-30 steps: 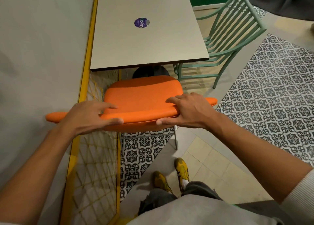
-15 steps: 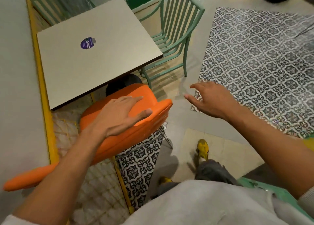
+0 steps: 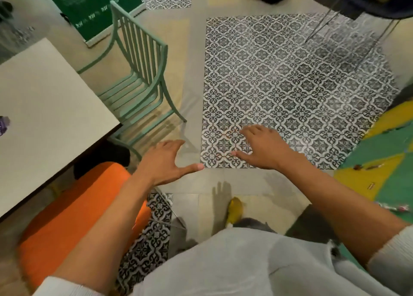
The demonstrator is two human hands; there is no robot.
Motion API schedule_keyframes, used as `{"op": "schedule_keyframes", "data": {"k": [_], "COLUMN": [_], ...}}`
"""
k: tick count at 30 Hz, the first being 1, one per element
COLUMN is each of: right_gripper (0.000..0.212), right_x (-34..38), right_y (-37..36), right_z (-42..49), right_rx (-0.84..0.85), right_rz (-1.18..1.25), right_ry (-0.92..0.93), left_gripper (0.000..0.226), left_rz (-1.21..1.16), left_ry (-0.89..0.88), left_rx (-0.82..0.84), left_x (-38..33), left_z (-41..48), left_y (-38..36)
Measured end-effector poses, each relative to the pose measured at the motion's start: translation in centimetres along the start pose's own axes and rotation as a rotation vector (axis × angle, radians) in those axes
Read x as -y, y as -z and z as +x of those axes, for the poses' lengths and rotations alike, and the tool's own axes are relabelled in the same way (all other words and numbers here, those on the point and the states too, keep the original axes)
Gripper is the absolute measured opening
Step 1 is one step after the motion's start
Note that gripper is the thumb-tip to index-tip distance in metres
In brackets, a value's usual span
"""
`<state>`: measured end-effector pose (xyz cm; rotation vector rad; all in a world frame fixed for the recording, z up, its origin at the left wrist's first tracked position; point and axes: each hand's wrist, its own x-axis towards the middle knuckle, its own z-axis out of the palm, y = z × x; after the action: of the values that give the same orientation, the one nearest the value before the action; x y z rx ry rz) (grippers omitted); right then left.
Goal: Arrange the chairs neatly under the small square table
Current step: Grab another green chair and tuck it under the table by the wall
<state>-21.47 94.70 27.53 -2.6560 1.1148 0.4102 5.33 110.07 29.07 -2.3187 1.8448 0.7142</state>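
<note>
The small square table with a pale top fills the left side. An orange padded chair stands at its near edge, its seat partly under the tabletop. A mint green metal chair with a slatted back stands at the table's right side, its seat partly under the edge. My left hand hovers open over the floor to the right of the orange chair, touching nothing. My right hand is open too, fingers spread above the patterned tiles, well short of the green chair.
Patterned black-and-white floor tiles cover the middle and right. A green banner stand is behind the green chair. Thin metal legs of other furniture stand at the top right. A green and yellow floor area lies at the right. My yellow shoe is below.
Both hands have let go of the orange chair's back and swung right, over the floor. The view has turned right, toward the green chair.
</note>
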Motion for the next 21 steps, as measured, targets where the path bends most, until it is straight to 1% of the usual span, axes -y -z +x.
{"op": "schedule_keyframes", "data": {"k": [5,9,14,18,21], "right_gripper": [0.089,0.086,0.095,0.103,0.104], "right_x": [-7.7,-12.0,-15.8,-18.3,-20.0], "right_y": [2.1,3.6,4.4,4.7,6.0], "right_z": [3.8,7.9,14.9,23.0,29.7], "right_rx": [0.055,0.052,0.094,0.228,0.332], "right_rz": [-0.042,-0.044,-0.043,-0.083,-0.150], "right_ry": [-0.011,-0.010,0.020,0.058,0.098], "left_gripper": [0.117,0.118,0.117,0.122,0.123], "left_rz": [-0.022,-0.035,-0.054,-0.060,-0.120], "left_ry": [0.035,0.051,0.069,0.108,0.174], "left_rx": [-0.057,-0.062,-0.043,0.009,0.032], "left_x": [-3.4,-5.3,-6.0,-5.5,-4.3], "left_z": [8.3,13.9,21.2,29.0,35.0], "left_y": [0.2,1.1,1.8,2.0,2.6]}}
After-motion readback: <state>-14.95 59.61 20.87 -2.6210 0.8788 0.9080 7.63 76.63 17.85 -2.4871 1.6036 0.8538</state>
